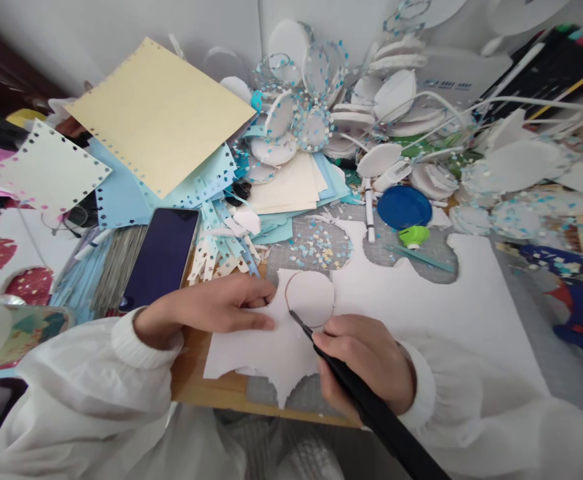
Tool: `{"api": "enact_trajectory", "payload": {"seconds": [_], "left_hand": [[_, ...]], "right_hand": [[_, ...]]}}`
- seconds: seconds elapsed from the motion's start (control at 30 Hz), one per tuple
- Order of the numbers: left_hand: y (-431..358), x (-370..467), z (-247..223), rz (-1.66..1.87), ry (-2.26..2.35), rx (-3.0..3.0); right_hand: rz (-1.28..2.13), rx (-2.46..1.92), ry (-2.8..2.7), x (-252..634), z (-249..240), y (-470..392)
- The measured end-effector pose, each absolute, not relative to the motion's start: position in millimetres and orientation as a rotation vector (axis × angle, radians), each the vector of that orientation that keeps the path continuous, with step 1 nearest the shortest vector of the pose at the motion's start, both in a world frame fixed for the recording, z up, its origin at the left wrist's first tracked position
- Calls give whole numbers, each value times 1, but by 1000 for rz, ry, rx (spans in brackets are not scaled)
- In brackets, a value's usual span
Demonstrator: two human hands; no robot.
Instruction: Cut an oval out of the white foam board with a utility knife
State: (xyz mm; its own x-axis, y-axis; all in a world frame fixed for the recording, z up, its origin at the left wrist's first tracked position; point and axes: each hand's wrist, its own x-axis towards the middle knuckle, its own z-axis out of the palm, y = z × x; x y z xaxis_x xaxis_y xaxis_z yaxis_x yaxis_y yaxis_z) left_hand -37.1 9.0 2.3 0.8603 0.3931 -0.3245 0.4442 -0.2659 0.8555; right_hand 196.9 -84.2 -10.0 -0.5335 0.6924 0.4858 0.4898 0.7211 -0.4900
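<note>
Head view, right hand (366, 363): grip clenched round a black tool (348, 380), tip at the left near edge of a drawn circle (312, 297).
Left hand (226, 303): grip released, fingers resting on the sheet.
White sheet (261, 350): near centre, on the tabletop (216, 395).
Phone (161, 257): farther left.

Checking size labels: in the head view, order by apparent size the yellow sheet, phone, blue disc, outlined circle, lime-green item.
Largest to smallest:
1. yellow sheet
2. phone
3. outlined circle and blue disc: look too alike to rank
4. lime-green item
</note>
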Motion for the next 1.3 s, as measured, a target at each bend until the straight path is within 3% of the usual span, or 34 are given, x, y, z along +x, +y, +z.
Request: {"api": "enact_trajectory", "payload": {"seconds": [0.53, 1.3], "left_hand": [[11, -39, 4, -109, 554, 1806], [11, -39, 4, -131, 597, 1849]], "right_hand": [[542, -872, -2152, 204, -16, -86], [308, -616, -2357, 211, -12, -74]]}}
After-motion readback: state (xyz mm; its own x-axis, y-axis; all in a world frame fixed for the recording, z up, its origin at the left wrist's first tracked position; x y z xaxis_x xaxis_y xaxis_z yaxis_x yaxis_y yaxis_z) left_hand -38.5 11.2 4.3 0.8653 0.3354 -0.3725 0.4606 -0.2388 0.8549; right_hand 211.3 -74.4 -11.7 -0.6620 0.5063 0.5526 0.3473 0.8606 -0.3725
